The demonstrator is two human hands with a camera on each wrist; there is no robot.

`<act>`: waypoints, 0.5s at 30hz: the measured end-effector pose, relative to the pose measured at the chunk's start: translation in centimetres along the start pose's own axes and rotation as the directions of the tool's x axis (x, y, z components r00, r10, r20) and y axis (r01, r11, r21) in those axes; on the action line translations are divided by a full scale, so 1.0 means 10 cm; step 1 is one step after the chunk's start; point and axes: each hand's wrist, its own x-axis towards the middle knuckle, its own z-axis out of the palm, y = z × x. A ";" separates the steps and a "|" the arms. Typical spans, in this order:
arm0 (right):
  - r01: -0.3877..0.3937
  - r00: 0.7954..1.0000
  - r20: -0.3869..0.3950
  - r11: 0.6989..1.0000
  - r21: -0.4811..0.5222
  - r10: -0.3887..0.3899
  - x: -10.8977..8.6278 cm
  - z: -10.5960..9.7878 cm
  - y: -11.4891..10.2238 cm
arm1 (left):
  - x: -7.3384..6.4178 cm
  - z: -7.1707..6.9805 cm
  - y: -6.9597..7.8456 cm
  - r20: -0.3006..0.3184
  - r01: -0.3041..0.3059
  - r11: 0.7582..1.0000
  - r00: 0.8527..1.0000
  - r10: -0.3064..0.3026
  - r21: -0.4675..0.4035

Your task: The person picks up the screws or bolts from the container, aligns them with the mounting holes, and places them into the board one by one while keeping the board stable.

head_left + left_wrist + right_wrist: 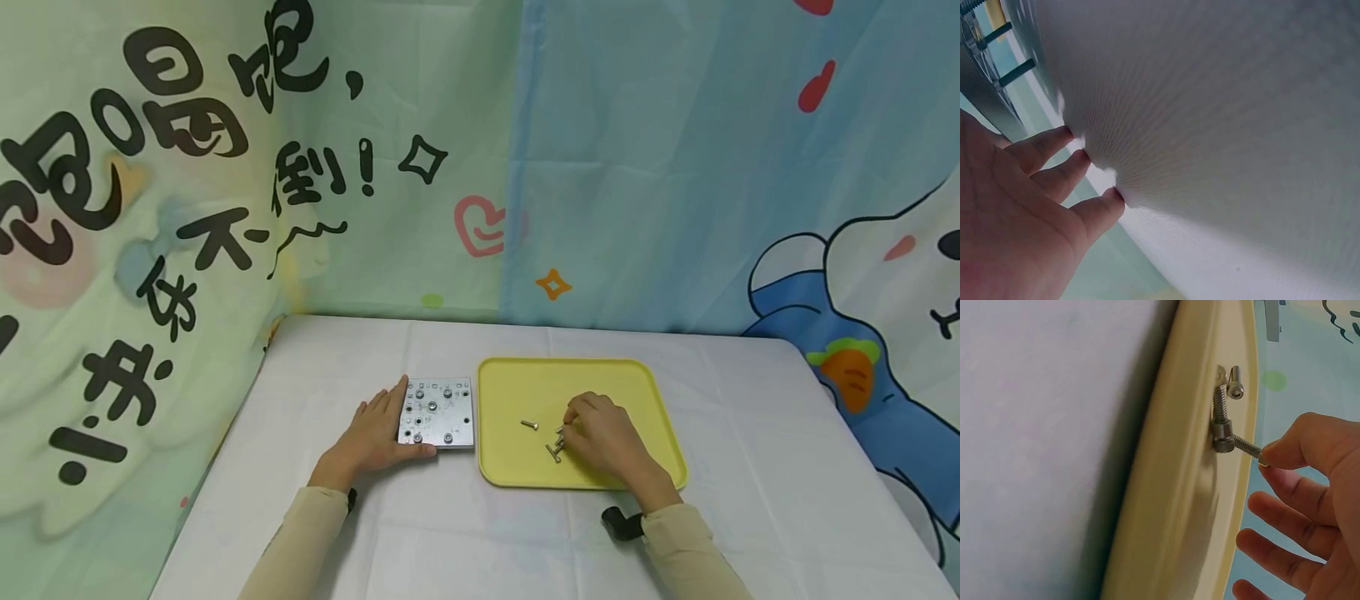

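Observation:
My left hand (371, 433) lies against the left side of a silver metal plate (457, 417), index finger along that side and thumb at its near edge. Other fingertips touch the white cloth in the left wrist view. Several screw heads and holes show on the plate's top; screw shanks (1017, 72) stick out from it in the left wrist view. Over the yellow tray (510, 387), the thumb and index finger of my right hand (603, 437) pinch a socket head screw (1249, 447) by its head end. Loose screws (553, 453) lie beside that hand.
Another screw (529, 425) lies apart, further left in the tray, whose raised rim surrounds the screws. The tray stands just right of the plate on a white cloth-covered table (465, 533). Printed curtains (637, 167) hang behind and to the left.

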 end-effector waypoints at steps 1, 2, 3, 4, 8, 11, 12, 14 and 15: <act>0.002 1.000 0.000 1.000 0.005 -0.002 0.01 0.00 -0.01 | 0.00 0.00 0.00 0.000 0.000 1.000 1.000 0.000 0.001; 0.003 1.000 -0.001 1.000 0.009 -0.003 0.01 -0.01 -0.02 | 0.00 0.00 0.00 0.000 0.000 1.000 1.000 0.000 0.001; 0.006 1.000 -0.002 1.000 0.014 -0.005 0.02 -0.01 -0.03 | 0.00 0.00 0.00 0.000 0.000 1.000 1.000 0.000 0.003; 0.010 1.000 -0.005 1.000 0.017 -0.010 0.02 -0.02 -0.04 | 0.00 0.00 0.00 0.000 0.001 1.000 1.000 -0.001 0.004; 0.036 0.999 -0.022 0.999 0.030 -0.035 0.06 -0.04 -0.11 | 0.00 0.00 0.01 0.001 0.003 1.000 1.000 -0.003 0.006; 0.063 0.998 -0.033 0.998 0.029 -0.063 0.11 -0.05 -0.17 | 0.00 0.00 0.00 -0.002 0.001 1.000 1.000 -0.001 0.004; 0.073 0.997 -0.034 0.997 0.025 -0.072 0.13 -0.06 -0.19 | 0.00 0.00 0.00 -0.004 0.000 1.000 1.000 0.000 0.004; 0.086 0.996 -0.029 0.996 0.018 -0.086 0.17 -0.06 -0.24 | 0.00 0.01 0.00 -0.004 0.001 1.000 1.000 -0.001 0.003; 0.090 0.996 -0.025 0.996 0.016 -0.089 0.19 -0.07 -0.27 | 0.00 0.01 0.00 -0.004 0.001 1.000 1.000 -0.001 0.003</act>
